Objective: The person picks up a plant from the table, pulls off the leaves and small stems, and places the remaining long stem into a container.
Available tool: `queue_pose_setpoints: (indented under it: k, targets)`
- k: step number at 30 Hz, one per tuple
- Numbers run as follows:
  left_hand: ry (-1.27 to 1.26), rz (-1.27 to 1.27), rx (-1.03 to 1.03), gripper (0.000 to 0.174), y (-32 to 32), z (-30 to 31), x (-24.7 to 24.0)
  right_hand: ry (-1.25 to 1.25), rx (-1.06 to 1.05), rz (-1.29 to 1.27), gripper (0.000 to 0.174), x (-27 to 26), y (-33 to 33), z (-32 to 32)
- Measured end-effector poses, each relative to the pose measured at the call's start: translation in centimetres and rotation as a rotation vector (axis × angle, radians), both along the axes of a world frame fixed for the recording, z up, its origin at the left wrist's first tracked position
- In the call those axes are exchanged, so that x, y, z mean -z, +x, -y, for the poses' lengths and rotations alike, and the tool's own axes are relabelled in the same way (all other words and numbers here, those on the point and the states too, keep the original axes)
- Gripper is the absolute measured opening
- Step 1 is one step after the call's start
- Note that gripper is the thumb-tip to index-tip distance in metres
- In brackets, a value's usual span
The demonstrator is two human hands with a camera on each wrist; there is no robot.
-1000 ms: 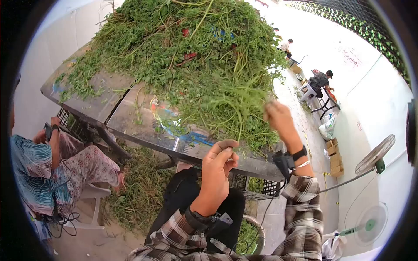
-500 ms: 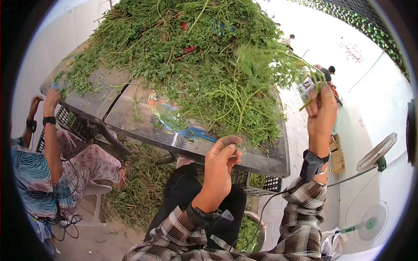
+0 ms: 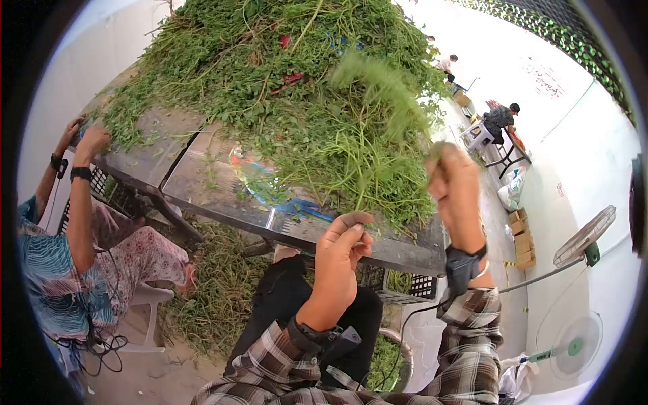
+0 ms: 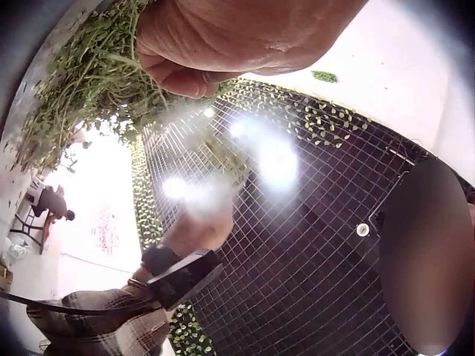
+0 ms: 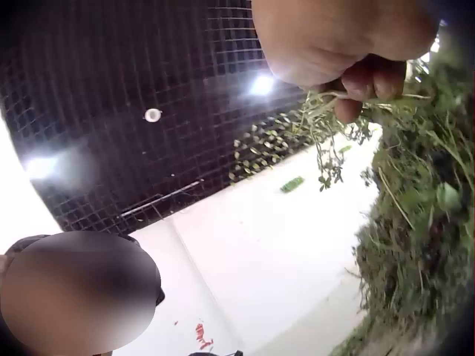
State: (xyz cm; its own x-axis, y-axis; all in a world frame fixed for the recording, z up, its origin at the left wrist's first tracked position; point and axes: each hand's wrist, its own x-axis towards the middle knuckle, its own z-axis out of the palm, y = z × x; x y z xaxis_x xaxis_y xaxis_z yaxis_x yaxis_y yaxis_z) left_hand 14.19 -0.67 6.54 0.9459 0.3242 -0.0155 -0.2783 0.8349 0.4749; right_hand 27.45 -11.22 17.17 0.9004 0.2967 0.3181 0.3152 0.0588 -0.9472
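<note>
A large pile of leafy green stems (image 3: pixel 270 88) covers much of the dark table (image 3: pixel 216 196). Above the near edge, my left hand (image 3: pixel 341 260) has its thumb and index finger together, pinching the lower ends of a bunch of green stems (image 3: pixel 361 172) that fans upward. To the right of it, my right hand (image 3: pixel 459 189) pinches a leafy sprig, its top (image 3: pixel 388 88) blurred over the pile. In the right wrist view a thin stem (image 5: pixel 334 95) crosses between curled fingers (image 5: pixel 360 81). Both wrists wear black straps with cameras.
At the left, another person (image 3: pixel 61 250) sits with hands at the table's far corner. Below lie heaped cut stems (image 3: pixel 216 297), a black crate (image 3: pixel 422 287) and a round tub of greens (image 3: pixel 391 364). Fans (image 3: pixel 574 347) stand at the right.
My right hand swung up and right with a leafy sprig, then came back left and lower. My left hand stays nearly in place. The seated person raised both hands to the table.
</note>
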Motion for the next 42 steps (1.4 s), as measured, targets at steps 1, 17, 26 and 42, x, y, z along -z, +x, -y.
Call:
queue_pose_setpoints:
  k: [1, 17, 26, 42]
  targets:
    - [0.011, -0.016, 0.012, 0.018, 0.1, 0.0, 0.0, -0.04, -0.047, -0.022, 0.019, 1.1, -0.4, -0.4]
    - [0.048, -0.06, -0.047, 0.03, 0.4, -0.8, -0.1, -0.574, -0.395, 0.327, 0.01, 7.6, -7.2, -1.0]
    - [0.102, -0.049, -0.236, 0.023, -0.2, -1.5, -1.1, -0.624, -0.558, 0.09, 0.015, 5.8, -4.5, -0.7]
    - [-0.024, 0.105, -0.257, 0.021, -2.6, -3.6, -3.0, -0.872, -0.011, 0.515, 0.044, 11.2, 6.9, -2.2]
